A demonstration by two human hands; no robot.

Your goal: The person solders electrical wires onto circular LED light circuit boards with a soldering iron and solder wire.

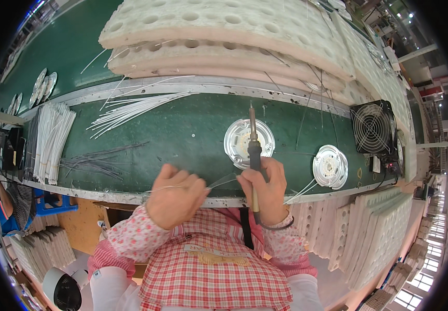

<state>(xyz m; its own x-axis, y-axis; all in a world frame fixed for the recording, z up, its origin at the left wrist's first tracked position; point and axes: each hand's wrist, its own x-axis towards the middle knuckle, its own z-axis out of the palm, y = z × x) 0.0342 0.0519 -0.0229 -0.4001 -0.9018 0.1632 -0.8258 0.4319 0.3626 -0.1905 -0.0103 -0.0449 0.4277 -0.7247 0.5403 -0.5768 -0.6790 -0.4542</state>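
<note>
Pretty clearly a factory assembly line, some kind of electrical or lighting shop. A long green conveyor belt (182, 129) with metal side rails runs across the middle, with round metal discs (248, 138) riding on it. At 12 o'clock there are stacked white foam trays (224, 36) full of holes, more stacked at 4 o'clock. Bundles of cut white tubing (53, 140) sit at 9 o'clock, a small black fan (372, 127) at 3 o'clock, and a soldering iron (254, 150) near centre.

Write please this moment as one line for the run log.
left hand: pinches thin wire | right hand: grips soldering iron, tip up | round metal disc behind iron on green belt
</note>
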